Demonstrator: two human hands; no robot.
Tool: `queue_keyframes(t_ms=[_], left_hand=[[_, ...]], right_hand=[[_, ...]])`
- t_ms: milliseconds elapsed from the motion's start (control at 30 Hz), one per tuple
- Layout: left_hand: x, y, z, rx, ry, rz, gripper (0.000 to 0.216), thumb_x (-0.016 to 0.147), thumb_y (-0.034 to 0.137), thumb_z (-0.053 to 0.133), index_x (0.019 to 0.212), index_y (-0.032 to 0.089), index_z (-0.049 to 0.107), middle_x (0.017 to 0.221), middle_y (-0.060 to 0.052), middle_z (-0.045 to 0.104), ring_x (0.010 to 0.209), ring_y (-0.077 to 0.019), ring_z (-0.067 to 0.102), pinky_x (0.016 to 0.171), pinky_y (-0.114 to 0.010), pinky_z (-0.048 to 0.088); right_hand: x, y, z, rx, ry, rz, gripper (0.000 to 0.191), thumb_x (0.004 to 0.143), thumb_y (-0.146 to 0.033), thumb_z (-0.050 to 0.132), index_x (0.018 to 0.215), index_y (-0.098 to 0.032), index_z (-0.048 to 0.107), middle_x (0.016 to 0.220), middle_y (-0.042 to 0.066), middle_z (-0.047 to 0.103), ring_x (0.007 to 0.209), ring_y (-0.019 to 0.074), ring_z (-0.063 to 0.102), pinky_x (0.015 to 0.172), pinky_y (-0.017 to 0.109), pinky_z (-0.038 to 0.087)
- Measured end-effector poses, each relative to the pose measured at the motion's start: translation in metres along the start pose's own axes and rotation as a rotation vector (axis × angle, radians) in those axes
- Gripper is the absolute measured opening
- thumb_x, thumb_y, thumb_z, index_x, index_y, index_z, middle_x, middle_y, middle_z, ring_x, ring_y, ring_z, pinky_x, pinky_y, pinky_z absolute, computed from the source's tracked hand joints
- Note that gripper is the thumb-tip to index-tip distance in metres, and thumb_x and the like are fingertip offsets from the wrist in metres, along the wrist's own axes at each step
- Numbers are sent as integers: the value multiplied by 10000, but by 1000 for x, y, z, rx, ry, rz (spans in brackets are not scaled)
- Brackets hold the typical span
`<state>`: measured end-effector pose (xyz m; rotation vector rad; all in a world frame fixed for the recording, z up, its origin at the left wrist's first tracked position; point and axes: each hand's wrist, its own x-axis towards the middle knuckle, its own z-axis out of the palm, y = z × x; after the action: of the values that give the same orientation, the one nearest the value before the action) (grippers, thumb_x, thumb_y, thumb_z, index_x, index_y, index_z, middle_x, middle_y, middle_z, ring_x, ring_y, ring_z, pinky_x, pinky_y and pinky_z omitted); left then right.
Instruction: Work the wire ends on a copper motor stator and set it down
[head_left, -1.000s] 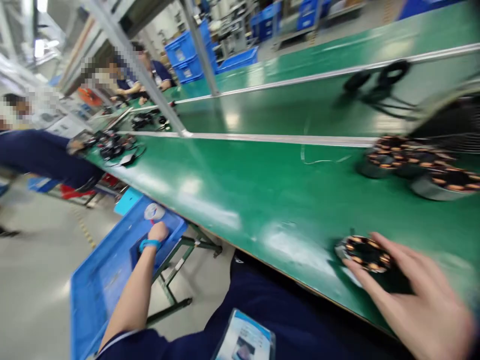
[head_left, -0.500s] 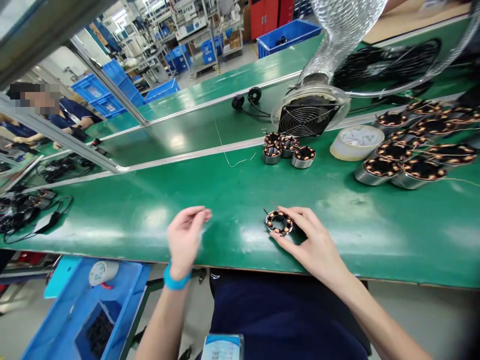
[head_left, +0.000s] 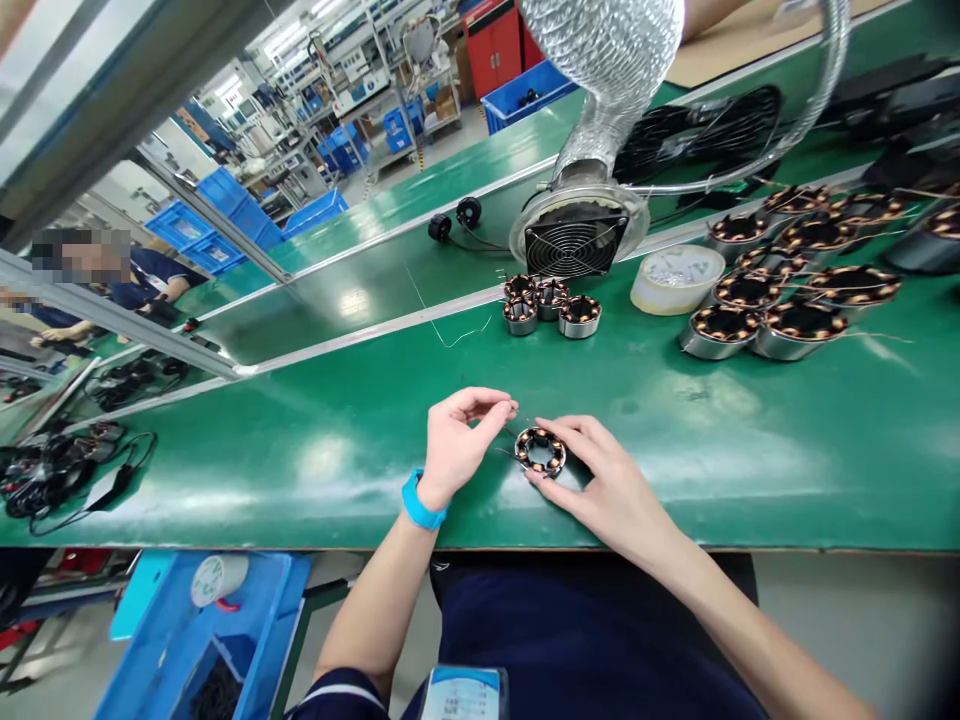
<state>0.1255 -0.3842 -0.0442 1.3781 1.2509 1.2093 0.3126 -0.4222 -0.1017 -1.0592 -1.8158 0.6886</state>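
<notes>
A ring-shaped motor stator (head_left: pixel 559 440) with copper windings and a silver rim is on the green workbench. My right hand (head_left: pixel 611 480) grips its right side between thumb and fingers. Left of it, my left hand (head_left: pixel 463 440) is closed in a pinch close to the stator's upper left, where thin wire ends stick out. What the pinch holds, if anything, is too small to make out. Beyond both hands stands a small group of stators (head_left: pixel 580 318). A bigger cluster of stators (head_left: pixel 799 330), with loose wire ends, stands to the right.
A fan (head_left: pixel 574 245) with a silver duct (head_left: pixel 600 110) stands behind the small group. Near it is a white round tub (head_left: pixel 679 280). Black cables (head_left: pixel 52 470) lie at far left, above a blue bin (head_left: pixel 281 580). A person (head_left: pixel 161 275) sits beyond the frame post.
My left hand has moved right, from apart to close beside the stator, its fingers pinched. My right hand keeps its grip on the stator. The camera view has shifted somewhat.
</notes>
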Motion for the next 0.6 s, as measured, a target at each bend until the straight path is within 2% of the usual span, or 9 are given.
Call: queue_keyframes(t_ms=[600], left_hand=[[2, 20, 2, 215, 32, 77, 139, 862, 295, 749, 895, 160, 751, 871, -68, 786, 803, -181, 752, 781, -299, 599]], right_hand=[[1, -5, -3, 15, -4, 8, 445, 961, -301, 667, 1385, -227, 553, 1172, 99, 596, 1104, 264, 601, 940, 433, 539]])
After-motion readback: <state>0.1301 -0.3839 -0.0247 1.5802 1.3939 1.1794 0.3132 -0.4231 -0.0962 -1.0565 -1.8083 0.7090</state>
